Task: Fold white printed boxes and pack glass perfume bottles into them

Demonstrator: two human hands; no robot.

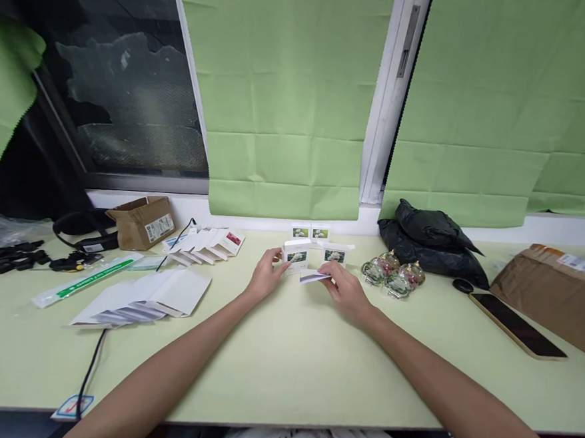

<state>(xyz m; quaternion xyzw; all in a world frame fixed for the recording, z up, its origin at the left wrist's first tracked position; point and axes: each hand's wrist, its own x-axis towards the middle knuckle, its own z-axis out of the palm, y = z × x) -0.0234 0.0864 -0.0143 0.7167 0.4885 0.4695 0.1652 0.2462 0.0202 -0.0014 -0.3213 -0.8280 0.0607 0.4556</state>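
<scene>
Two small white paper boxes, each with a picture of white flowers on green, stand side by side in the middle of the table: the left box (296,256) and the right box (334,256). My left hand (263,277) has its thumb and curled fingers at the left edge of the left box. In front of the boxes, my right hand (347,294) pinches a flat white paper piece (312,276), its face shaded purplish. Whether this piece is a separate folded box cannot be told. Two similar boxes (310,233) stand just behind.
Flattened white boxes (177,291) and a second stack (213,245) lie left, near an open brown carton (145,221). Clear-wrapped ornaments (393,274), black plastic bags (431,239), a phone (515,325) and a brown parcel (552,297) are right. A black cable (92,365) crosses the front edge.
</scene>
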